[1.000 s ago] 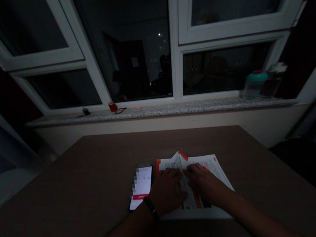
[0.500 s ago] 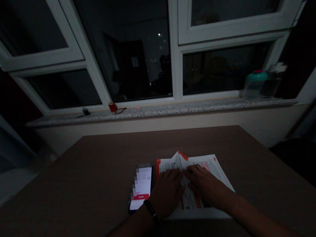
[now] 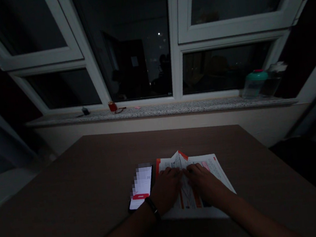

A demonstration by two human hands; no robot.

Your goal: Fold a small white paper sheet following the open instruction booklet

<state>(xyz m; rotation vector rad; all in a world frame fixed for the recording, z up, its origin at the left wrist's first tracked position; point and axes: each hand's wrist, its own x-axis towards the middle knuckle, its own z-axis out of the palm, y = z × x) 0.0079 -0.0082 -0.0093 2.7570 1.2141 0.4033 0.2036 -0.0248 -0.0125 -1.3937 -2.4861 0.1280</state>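
Observation:
A printed paper sheet or booklet (image 3: 221, 178) with orange patches lies on the brown table (image 3: 116, 150), and a folded peak stands up at the middle of its far edge. My left hand (image 3: 168, 188) rests on its left part, a dark band round the wrist. On the right part, close beside it, lies my right hand (image 3: 203, 182). Fingertips of both hands meet near the central fold, bent and close together; whether they pinch the paper is too dark to tell. Just left of my left hand is a phone (image 3: 143, 185) with a lit screen.
Beyond the table runs a speckled windowsill (image 3: 157, 110). On it stand a small red jar (image 3: 112, 106), a small dark bottle (image 3: 85, 111), and a clear container with a teal lid (image 3: 254, 83) at the right.
My left hand has shifted very slightly, fingers drawn a little closer to the fold. The paper and phone stay where they were.

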